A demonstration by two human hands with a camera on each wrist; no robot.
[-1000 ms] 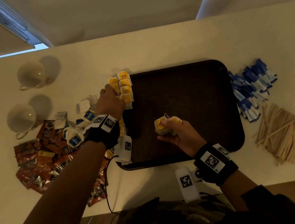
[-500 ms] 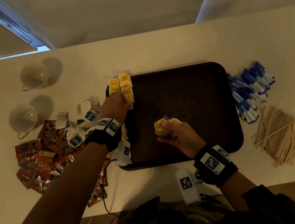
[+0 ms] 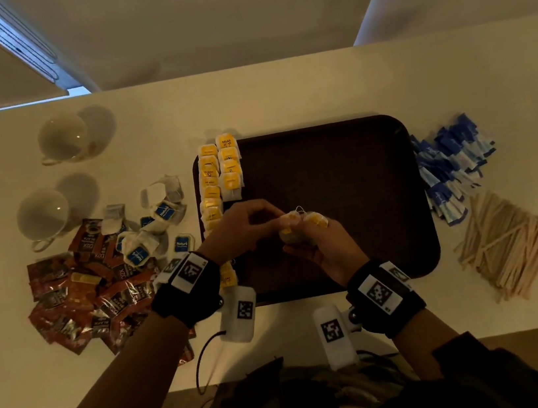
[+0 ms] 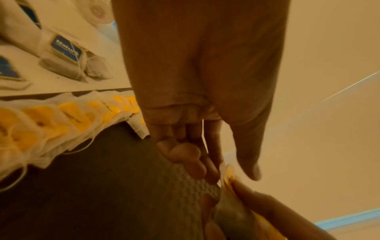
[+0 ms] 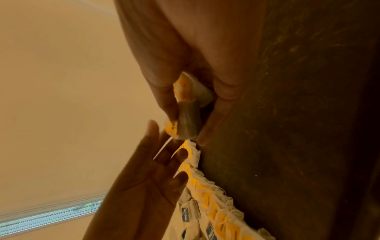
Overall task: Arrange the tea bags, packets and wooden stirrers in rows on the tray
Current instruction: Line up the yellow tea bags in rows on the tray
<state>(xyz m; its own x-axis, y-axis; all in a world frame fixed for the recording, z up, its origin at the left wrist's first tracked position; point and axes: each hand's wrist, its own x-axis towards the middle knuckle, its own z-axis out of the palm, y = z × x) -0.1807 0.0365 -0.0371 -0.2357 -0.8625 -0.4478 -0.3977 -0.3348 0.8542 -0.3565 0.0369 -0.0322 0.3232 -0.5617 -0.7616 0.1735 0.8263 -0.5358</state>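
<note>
Over tray point(image 3: 341, 159): right hand point(image 3: 321, 244) grips yellow tea bags point(image 3: 301, 225); left hand point(image 3: 246, 227) apparently touching.

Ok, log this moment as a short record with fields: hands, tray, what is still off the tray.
right hand: grips a small stack of yellow tea bags over the tray
left hand: fingers straight, reaching to that stack
tray: two rows of yellow tea bags along its left edge
off tray, left: blue-label tea bags, red packets, two cups
off tray, right: blue packets, wooden stirrers

Matt textured tray point(image 3: 341, 166), wooden stirrers point(image 3: 504, 243)
</note>
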